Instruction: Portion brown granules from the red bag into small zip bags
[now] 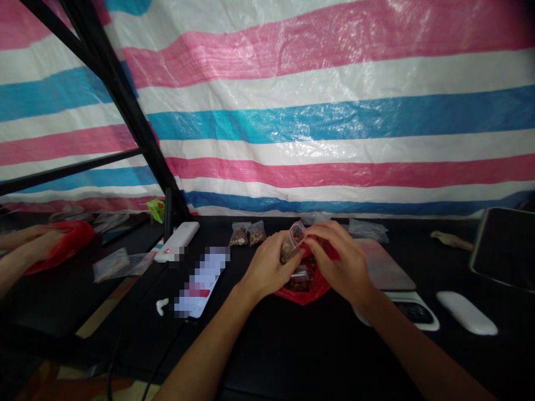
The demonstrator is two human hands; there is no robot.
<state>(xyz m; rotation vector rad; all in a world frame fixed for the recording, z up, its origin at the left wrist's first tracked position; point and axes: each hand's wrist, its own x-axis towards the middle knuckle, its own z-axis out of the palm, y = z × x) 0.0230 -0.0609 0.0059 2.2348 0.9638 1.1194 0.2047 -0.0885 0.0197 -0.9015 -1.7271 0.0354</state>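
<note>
1. The left hand (265, 268) holds a small clear bag (286, 250) with brown bits, its fingers curled round the bag's side.
2. The bag's open mouth sits between the two hands, tilted up above the left thumb.
3. The right hand (348, 260) is bent, fingertips drawn close together just beside that mouth; whether they grip its edge, I cannot tell.
4. Below both hands, a red bag (303, 296) of brown bits lies open on the tabletop (271, 351).
5. Two filled packets (256, 234) stand behind the left hand.
</note>
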